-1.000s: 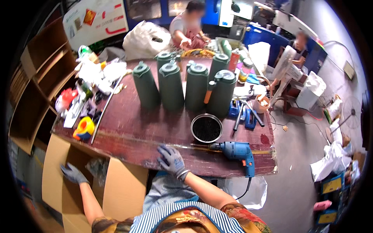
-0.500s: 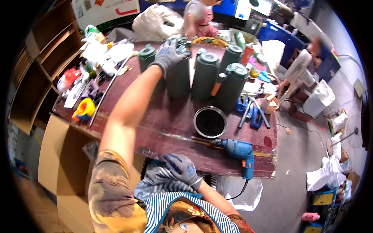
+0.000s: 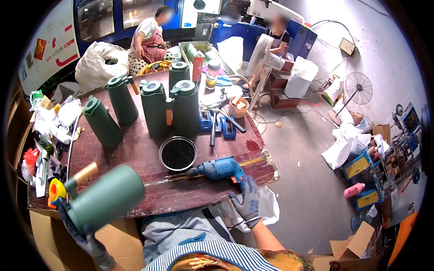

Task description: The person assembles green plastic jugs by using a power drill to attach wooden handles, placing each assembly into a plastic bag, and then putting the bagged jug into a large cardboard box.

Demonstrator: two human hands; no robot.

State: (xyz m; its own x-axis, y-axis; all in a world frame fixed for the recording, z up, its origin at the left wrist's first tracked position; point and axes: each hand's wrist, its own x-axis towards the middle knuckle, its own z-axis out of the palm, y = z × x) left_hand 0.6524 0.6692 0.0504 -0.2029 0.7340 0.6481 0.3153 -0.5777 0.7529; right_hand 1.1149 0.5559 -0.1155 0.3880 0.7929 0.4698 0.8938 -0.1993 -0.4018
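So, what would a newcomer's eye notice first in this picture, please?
Probably the tilted green jug at lower left, gripped by the gloved left hand. Behind it, five more green jugs stand on the dark red table. A blue drill lies near its front edge, close to the open right hand.

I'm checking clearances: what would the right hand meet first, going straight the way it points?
The right hand would probably meet the blue drill's handle first; whether its fingers touch it now, I cannot tell.
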